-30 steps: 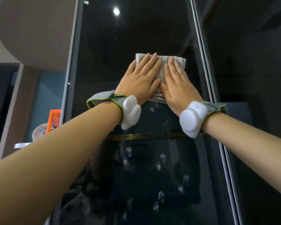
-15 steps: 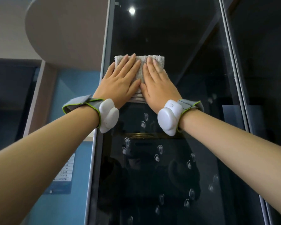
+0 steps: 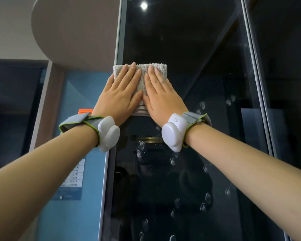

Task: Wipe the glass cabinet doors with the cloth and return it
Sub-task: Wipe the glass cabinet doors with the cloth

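A folded grey-beige cloth [image 3: 142, 79] lies flat against the dark glass cabinet door [image 3: 189, 49], up high at the door's left edge. My left hand [image 3: 119, 96] presses on the cloth's left half with straight fingers. My right hand [image 3: 161, 95] presses on its right half, also with straight fingers. The two hands lie side by side, thumbs nearly touching. Each wrist carries a white sensor on a grey strap. The cloth's left corner sticks out past the door's metal frame [image 3: 117, 40].
A second glass door [image 3: 285, 66] stands to the right behind a metal rail [image 3: 255, 75]. Left of the cabinet is a blue wall [image 3: 80, 94] with a printed sheet [image 3: 75, 174] and a brown pillar [image 3: 50, 94]. Shiny objects show dimly behind the lower glass.
Both hands have slid the cloth leftwards across the glass, from near the right rail to the door's left frame. The hands stay flat on it.
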A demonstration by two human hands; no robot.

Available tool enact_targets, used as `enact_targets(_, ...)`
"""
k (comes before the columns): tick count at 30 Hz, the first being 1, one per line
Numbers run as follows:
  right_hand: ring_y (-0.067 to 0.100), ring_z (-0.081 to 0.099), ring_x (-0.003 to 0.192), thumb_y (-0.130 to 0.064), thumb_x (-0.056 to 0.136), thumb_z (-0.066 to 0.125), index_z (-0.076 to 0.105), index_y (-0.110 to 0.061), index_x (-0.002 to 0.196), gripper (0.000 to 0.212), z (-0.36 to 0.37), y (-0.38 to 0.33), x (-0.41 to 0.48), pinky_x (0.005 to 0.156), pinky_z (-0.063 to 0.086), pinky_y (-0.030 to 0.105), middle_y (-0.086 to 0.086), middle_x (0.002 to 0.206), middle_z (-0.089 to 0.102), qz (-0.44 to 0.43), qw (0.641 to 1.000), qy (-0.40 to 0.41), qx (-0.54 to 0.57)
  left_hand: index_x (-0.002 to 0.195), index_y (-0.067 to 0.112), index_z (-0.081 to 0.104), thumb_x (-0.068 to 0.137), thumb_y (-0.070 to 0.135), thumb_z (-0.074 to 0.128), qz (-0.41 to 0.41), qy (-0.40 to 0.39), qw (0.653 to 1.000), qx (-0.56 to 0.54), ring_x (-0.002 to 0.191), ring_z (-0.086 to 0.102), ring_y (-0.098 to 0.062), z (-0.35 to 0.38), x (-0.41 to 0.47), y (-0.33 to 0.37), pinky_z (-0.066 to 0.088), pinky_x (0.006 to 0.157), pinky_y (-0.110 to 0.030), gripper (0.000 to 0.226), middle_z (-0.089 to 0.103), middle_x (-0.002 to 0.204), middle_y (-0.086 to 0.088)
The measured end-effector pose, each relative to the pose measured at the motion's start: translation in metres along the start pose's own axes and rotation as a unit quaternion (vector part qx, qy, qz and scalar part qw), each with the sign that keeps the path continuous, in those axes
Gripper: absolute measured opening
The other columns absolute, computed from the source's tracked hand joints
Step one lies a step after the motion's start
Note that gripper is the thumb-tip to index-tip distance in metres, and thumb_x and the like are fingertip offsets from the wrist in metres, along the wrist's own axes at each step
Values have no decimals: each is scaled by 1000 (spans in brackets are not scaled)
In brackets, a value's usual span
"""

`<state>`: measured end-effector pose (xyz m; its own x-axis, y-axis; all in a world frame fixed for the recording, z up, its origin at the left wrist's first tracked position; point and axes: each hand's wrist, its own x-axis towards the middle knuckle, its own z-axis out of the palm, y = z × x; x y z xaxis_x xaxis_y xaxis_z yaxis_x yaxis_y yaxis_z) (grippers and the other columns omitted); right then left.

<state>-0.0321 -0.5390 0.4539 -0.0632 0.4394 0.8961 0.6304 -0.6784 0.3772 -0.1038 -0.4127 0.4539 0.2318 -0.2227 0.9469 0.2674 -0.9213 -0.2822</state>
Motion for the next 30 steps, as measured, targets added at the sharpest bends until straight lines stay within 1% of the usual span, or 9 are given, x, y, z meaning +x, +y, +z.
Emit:
enact_targets(3, 22, -8, 146, -30, 100, 18, -3, -4, 146, 57, 2, -5, -11, 119, 0, 33, 11, 158, -8, 0, 1000, 0, 10, 146, 20, 3, 97, 38, 21, 2, -3, 1000, -1, 144, -6, -14, -1, -11, 4, -5, 115, -31, 55, 1, 157, 0)
enact_targets(6, 22, -8, 146, -30, 100, 16, -4, -4, 146, 57, 4, -5, -18, 119, 0, 33, 11, 158, -9, -6, 1000, -3, 9, 146, 19, 2, 98, 37, 22, -2, -7, 1000, -2, 142, -8, -11, 1, -18, 8, -6, 115, -31, 55, 0, 157, -1)
enact_targets(11, 23, -8, 146, -31, 100, 15, -5, -4, 146, 57, 3, 4, -24, 119, 1, 33, 13, 158, -9, -13, 1000, -3, -7, 146, 18, 4, 98, 37, 22, -10, -5, 1000, -6, 144, -5, -15, 4, -18, 19, -5, 115, -32, 55, 1, 157, -1)
enact_targets(17, 22, -6, 146, -31, 100, 16, -3, -3, 146, 57, 5, 35, -42, 119, 3, 33, 13, 158, -7, -8, 1000, 11, -15, 146, 19, 5, 98, 36, 25, 5, -6, 1000, -21, 142, -9, -10, 14, -8, 47, -8, 114, -29, 55, 0, 157, 1)
enact_targets(20, 23, -6, 146, -31, 100, 17, -3, -3, 146, 57, 4, 50, -47, 119, 4, 33, 13, 158, -6, -4, 1000, 9, -20, 146, 18, 5, 98, 36, 24, 14, -1, 1000, -14, 144, -6, -14, 17, -2, 62, -7, 114, -30, 55, 1, 158, -1)
enact_targets(24, 24, -4, 146, -31, 100, 19, -1, -3, 146, 57, 0, 66, -53, 119, 4, 33, 14, 158, -5, 3, 1000, 11, -18, 146, 17, 5, 98, 36, 23, 27, 5, 1000, -11, 144, -6, -15, 20, 7, 76, -9, 114, -29, 55, 2, 158, -2)
enact_targets(25, 24, -4, 146, -31, 100, 18, -1, -2, 146, 57, -4, 95, -70, 119, 5, 34, 15, 158, -4, 18, 999, 6, -31, 146, 16, 5, 98, 36, 23, 45, 1, 999, -22, 144, -5, -16, 30, 18, 106, -9, 114, -29, 55, 2, 157, -3)
enact_targets(30, 24, -4, 146, -30, 100, 18, -1, -2, 146, 57, -6, 120, -81, 119, 5, 33, 14, 158, -4, 34, 999, 5, -35, 146, 13, 7, 98, 34, 24, 64, 3, 998, -2, 145, -2, -19, 37, 32, 130, -5, 116, -33, 55, 5, 157, -6)
